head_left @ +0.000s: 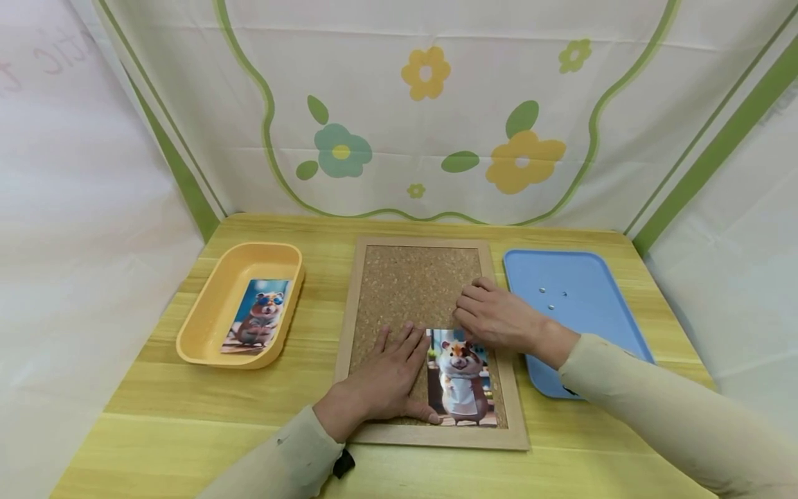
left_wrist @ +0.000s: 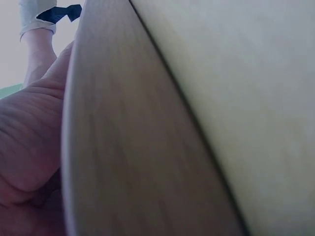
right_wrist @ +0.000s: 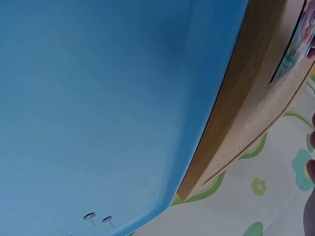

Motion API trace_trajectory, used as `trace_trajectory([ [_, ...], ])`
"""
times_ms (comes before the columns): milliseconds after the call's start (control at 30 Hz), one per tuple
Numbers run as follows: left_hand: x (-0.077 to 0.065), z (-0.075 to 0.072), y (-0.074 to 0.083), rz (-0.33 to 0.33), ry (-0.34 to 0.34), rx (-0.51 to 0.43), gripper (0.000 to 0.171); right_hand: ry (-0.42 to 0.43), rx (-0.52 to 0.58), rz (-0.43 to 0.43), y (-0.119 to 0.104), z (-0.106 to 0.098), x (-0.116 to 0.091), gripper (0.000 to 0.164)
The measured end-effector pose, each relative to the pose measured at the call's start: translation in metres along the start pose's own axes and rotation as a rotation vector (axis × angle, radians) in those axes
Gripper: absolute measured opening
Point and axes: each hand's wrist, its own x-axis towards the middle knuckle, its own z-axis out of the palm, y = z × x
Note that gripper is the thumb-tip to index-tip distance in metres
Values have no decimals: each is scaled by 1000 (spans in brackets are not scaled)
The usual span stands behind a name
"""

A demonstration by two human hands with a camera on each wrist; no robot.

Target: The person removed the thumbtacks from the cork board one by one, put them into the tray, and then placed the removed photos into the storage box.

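Observation:
A cork board (head_left: 419,284) with a wooden frame lies on the table. On its lower right part is a picture card (head_left: 463,388) of a hamster in an apron. My left hand (head_left: 388,378) rests spread on the cork, its thumb at the card's lower left edge; the left wrist view shows part of its palm beside the frame (left_wrist: 128,128). My right hand (head_left: 495,315) is at the card's top right corner with bent fingers. Whether a tack is under those fingertips is hidden. Several thumbtacks (head_left: 551,307) lie on the blue tray (head_left: 589,322), right of the board.
At the left stands a yellow basket (head_left: 212,305) holding another card (head_left: 257,317), a hamster in sunglasses. A white curtain (head_left: 386,83) with printed flowers hangs behind the wooden table (head_left: 318,291). The tray's left edge is close to the board's frame.

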Motion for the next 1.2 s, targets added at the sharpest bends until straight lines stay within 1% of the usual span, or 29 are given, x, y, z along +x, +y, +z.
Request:
trace_trajectory([
  [133, 0, 0, 0, 5, 3, -7, 129, 8, -15, 16, 0, -2, -3, 40],
  [200, -1, 0, 0, 7, 5, -9, 129, 18, -11, 21, 1, -3, -5, 38],
  [433, -1, 0, 0, 5, 8, -12, 130, 39, -36, 33, 1, -7, -16, 39],
  [567, -1, 1, 0, 7, 14, -13, 130, 53, -37, 55, 2, -8, -25, 36],
  [667, -1, 0, 0, 8, 12, -13, 131, 57, -40, 72, 5, -7, -33, 35],
  [833, -1, 1, 0, 10, 11, 1, 131, 41, -45, 105, 10, -7, -50, 36],
  [1067, -1, 0, 0, 13, 6, 1, 130, 23, -40, 181, 19, -8, -77, 36],
  [1200, -2, -1, 0, 15, -1, -4, 129, 29, -49, 211, 24, -9, -92, 37],
])
